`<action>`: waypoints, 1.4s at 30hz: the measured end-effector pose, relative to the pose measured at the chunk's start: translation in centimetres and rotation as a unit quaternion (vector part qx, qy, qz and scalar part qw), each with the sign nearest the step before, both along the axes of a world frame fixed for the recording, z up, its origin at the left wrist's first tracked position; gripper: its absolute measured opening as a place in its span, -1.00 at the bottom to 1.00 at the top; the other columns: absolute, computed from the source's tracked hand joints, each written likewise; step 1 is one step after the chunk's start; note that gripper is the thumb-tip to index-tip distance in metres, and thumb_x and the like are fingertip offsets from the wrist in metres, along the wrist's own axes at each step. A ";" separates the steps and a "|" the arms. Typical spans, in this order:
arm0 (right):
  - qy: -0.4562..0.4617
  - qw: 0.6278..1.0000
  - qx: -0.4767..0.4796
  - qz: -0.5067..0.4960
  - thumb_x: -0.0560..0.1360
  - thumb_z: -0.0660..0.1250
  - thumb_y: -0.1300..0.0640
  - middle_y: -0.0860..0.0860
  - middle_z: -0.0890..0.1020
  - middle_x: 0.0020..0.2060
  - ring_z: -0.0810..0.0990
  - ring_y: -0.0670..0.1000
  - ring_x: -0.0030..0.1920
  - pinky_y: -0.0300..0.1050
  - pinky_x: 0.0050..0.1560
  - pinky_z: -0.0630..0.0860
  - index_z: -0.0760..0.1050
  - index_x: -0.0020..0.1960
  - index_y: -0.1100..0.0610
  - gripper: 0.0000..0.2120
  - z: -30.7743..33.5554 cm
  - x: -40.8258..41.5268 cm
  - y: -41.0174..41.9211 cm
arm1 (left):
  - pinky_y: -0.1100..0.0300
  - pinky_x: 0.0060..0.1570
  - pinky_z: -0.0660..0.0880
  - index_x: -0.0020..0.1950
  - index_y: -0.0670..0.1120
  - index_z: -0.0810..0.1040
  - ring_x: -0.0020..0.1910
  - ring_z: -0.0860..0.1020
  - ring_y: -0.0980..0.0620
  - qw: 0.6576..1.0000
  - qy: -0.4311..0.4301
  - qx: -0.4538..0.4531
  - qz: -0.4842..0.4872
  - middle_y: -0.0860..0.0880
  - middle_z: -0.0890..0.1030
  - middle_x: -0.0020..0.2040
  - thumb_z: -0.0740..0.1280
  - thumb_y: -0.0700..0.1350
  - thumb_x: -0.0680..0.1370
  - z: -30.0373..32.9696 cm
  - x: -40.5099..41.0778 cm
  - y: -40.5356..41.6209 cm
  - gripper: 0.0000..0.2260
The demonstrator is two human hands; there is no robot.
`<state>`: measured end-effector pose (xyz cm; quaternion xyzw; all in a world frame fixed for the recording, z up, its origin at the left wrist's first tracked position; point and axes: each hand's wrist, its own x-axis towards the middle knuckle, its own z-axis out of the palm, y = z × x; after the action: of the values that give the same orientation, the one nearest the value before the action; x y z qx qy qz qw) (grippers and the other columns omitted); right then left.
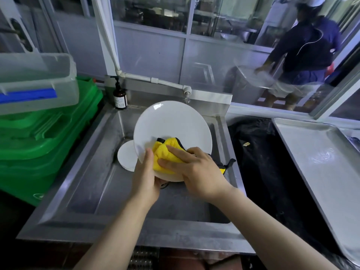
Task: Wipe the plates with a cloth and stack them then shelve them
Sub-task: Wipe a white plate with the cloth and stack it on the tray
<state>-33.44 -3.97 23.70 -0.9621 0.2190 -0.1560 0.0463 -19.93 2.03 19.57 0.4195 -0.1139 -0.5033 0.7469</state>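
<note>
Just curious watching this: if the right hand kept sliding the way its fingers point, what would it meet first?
The right hand points leftward across the yellow cloth, so it would probably first meet the left hand thumb on the plate rim.

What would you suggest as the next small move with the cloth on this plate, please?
Probably sweep the yellow cloth up across the white plate: the right hand presses it only on the lower part, while the left hand grips the bottom rim.

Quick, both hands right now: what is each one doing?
Left hand: grips the lower rim of the white plate, holding it tilted over the sink.
Right hand: fingers straight, pressing the yellow cloth against the plate.
</note>
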 end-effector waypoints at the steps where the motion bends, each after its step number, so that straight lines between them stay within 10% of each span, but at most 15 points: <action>1: -0.016 1.000 0.008 -0.014 0.44 0.00 0.13 -0.05 0.45 0.39 0.50 0.25 -0.04 0.05 -0.12 0.51 0.53 0.27 -0.18 -0.47 -0.4 -0.4 0.0 | 0.09 -0.24 0.61 0.30 -0.06 0.51 0.07 0.65 -0.06 1.000 0.004 -0.002 0.003 -0.12 0.66 0.13 0.14 0.26 0.50 0.0 0.0 -0.1 -0.46; 9: -0.043 0.972 0.044 -0.228 0.46 0.21 0.32 -0.01 0.32 0.47 0.40 0.26 0.12 0.15 0.12 0.44 0.41 0.38 -0.16 -0.40 -1.5 -3.4 -2.6 | -0.06 -0.04 0.62 0.23 0.21 0.47 0.11 0.63 0.10 0.998 -0.057 -0.007 0.027 0.14 0.64 0.17 0.06 0.11 0.66 0.3 0.5 -0.1 -0.76; 16: -0.081 0.997 0.013 -0.002 0.44 0.20 0.31 0.06 0.45 0.38 0.47 0.24 -0.11 0.10 -0.14 0.53 0.52 0.31 -0.09 -0.48 -2.9 -2.2 1.0 | 0.00 -0.06 0.58 0.38 -0.09 0.45 0.15 0.61 -0.13 0.996 -0.085 0.029 0.026 -0.15 0.61 0.22 0.07 0.15 0.63 0.4 -0.9 -0.5 -0.54; 23: -0.149 0.975 0.101 -0.132 0.54 0.26 0.34 0.09 0.41 0.41 0.47 0.28 0.11 0.01 0.18 0.45 0.45 0.37 -0.03 -0.52 -3.9 -4.9 -3.1 | 0.07 0.07 0.55 0.07 0.32 0.53 0.13 0.58 0.14 0.968 -0.245 0.043 0.033 0.24 0.65 0.06 0.15 0.02 0.66 0.5 -1.4 0.1 -0.77; 26: -0.283 0.896 0.275 -0.204 0.54 0.22 0.39 -0.09 0.34 0.42 0.31 0.00 0.44 -0.48 0.28 0.22 0.34 0.43 -0.06 -0.45 -2.9 -4.6 -4.4 | 0.49 -0.07 0.43 0.04 0.24 0.50 -0.01 0.54 0.40 0.921 -0.389 0.036 0.013 0.36 0.63 -0.06 0.21 0.00 0.62 0.9 -2.4 0.0 -0.87; 29: -0.459 0.734 0.454 -0.211 0.55 0.22 0.37 -0.25 0.49 0.27 0.49 -0.23 0.24 -0.34 0.13 0.48 0.29 0.47 -0.06 -0.42 -1.3 -3.8 -5.0 | 0.33 -0.06 0.44 0.11 0.21 0.41 -0.02 0.57 0.19 0.876 -0.481 0.043 -0.006 0.21 0.59 -0.07 0.19 0.06 0.55 1.0 -3.5 -0.9 -0.85; 32: -0.545 0.561 0.612 -0.118 0.53 0.30 0.00 -0.09 0.51 0.31 0.51 -0.06 0.28 -0.07 0.23 0.49 0.27 0.50 0.02 -0.43 -0.2 -3.0 -5.3 | 0.12 -0.21 0.56 0.21 0.23 0.39 -0.17 0.64 -0.07 0.802 -0.594 0.052 -0.029 0.06 0.59 -0.17 0.18 0.06 0.61 1.4 -3.6 -1.4 -0.82; 36: -0.527 0.526 0.662 -0.092 0.29 0.42 -0.32 0.16 0.56 0.24 0.55 0.17 0.23 0.18 0.23 0.48 0.35 0.41 0.11 -0.16 1.2 -2.5 -5.5 | 0.01 -0.38 0.51 0.19 0.14 0.35 -0.32 0.57 -0.18 0.627 -0.778 0.023 -0.002 0.02 0.60 -0.23 0.18 0.10 0.57 2.8 -2.6 -2.1 -0.79; 39: -0.529 0.518 0.664 -0.108 0.38 0.39 -0.02 0.19 0.63 -0.01 0.61 0.22 0.06 0.23 0.10 0.55 0.48 0.20 0.16 -0.55 1.2 -2.9 -5.9 | 0.16 -0.62 0.38 0.06 -0.03 0.42 -0.47 0.53 -0.11 0.475 -0.879 -0.014 0.018 0.03 0.57 -0.33 0.37 0.01 0.44 4.2 -1.9 -2.5 -0.74; 42: -0.505 0.470 0.705 -0.166 0.47 0.29 0.18 0.32 0.59 0.13 0.58 0.33 0.12 0.28 0.18 0.49 0.47 0.26 0.27 -0.61 0.6 -3.1 -6.2 | 0.13 -0.63 0.47 0.07 -0.02 0.36 -0.33 0.62 -0.06 0.414 -0.910 -0.021 0.014 -0.02 0.64 -0.12 0.43 0.05 0.36 4.6 -1.0 -3.0 -0.61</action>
<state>-36.55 -10.12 24.35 -0.3041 0.3489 -0.4128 0.7844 -20.95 -0.94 24.18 0.6172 -0.7315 0.1867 0.2214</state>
